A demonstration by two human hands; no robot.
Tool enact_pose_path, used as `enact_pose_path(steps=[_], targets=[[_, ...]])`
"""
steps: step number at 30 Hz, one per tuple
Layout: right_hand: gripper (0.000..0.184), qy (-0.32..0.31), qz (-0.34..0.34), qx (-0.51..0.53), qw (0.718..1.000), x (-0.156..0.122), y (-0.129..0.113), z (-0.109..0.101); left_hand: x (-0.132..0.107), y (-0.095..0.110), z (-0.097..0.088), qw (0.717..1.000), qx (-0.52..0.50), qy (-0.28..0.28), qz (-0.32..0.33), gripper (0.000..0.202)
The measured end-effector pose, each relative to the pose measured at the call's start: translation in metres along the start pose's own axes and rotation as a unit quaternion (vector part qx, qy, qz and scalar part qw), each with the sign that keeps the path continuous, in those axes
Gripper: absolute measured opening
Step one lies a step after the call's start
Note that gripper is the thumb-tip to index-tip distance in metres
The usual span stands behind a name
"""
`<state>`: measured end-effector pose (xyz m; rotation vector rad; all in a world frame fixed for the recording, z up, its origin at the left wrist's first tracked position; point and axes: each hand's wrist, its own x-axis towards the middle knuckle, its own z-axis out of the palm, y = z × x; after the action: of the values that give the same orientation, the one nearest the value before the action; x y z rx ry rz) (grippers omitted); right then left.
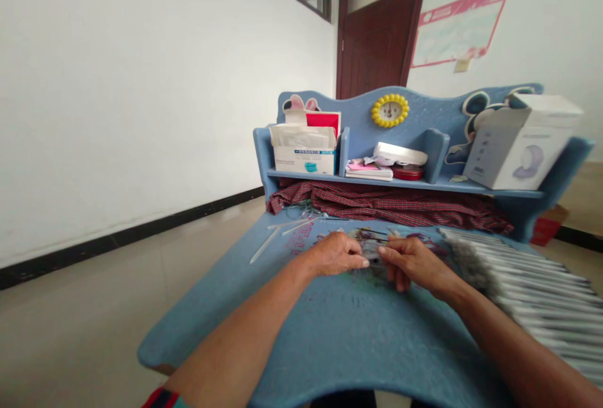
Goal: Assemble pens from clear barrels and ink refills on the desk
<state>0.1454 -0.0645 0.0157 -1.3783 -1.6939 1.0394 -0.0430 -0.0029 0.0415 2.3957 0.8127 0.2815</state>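
Note:
Over the middle of the blue desk (325, 320), my two hands work close together. My left hand (336, 253) is closed, thumb and fingers drawn in a pinch. Facing it, my right hand (412, 262) also pinches, its lower fingers curled. A small greyish, blurred thing (372, 250) shows in the gap between them; its kind is not clear. Just behind the fingers lie thin dark sticks (372, 231). To the right of my right hand is a grey fuzzy bundle (473, 270), beside a row of white and grey strips (551, 295).
Thin whitish strips (264, 246) lie at the desk's left. A folded checked cloth (386, 204) runs beneath the shelf (396, 183). On the shelf stand a mask box (305, 160), papers (367, 171), a red tin (407, 173) and a white carton (522, 144).

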Motion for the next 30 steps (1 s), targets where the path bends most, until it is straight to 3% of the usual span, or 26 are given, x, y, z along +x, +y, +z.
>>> enact_pose_path(steps=[13,17,22,28,30], targets=[[0.039,0.078,0.06,0.086,0.991,0.003,0.0,-0.009,-0.004,-0.007,-0.011,0.99,-0.109,-0.064,-0.06,0.017],[0.039,0.084,0.047,0.143,0.985,0.003,-0.001,-0.011,-0.003,-0.009,-0.011,0.986,-0.151,-0.041,-0.063,0.017],[0.033,0.061,-0.017,0.278,0.959,0.002,-0.003,-0.01,0.003,-0.002,-0.002,0.976,-0.215,0.013,-0.031,0.023],[0.036,0.062,-0.029,0.349,0.935,0.002,-0.008,-0.005,0.007,0.004,0.008,0.976,-0.217,0.016,-0.011,0.028],[0.032,0.098,-0.032,0.358,0.928,0.002,-0.008,-0.01,0.007,-0.001,0.0,0.981,-0.18,0.071,-0.017,0.031]])
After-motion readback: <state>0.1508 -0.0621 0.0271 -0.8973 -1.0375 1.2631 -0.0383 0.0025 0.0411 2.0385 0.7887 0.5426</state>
